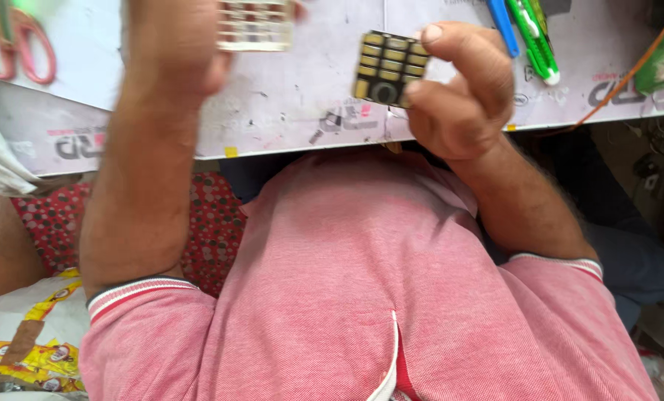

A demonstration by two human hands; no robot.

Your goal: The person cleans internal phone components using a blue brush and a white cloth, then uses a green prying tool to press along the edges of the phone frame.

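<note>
My right hand [458,89] pinches a small black keypad board [388,67] with gold contact pads, thumb on its right edge, held just above the white work table [287,111]. My left hand [176,44] is raised at the top of the view and holds a pale keypad piece [256,24] with a grid of small buttons, partly cut off by the frame edge. Both forearms come up from my pink shirt, which fills the lower half of the view.
Pink-handled scissors [20,44] lie at the table's far left. A blue pen [504,26] and a green-and-white cutter [536,41] lie at the upper right, beside an orange wire [629,74]. A red patterned cushion [213,223] and a printed bag [27,341] sit lower left.
</note>
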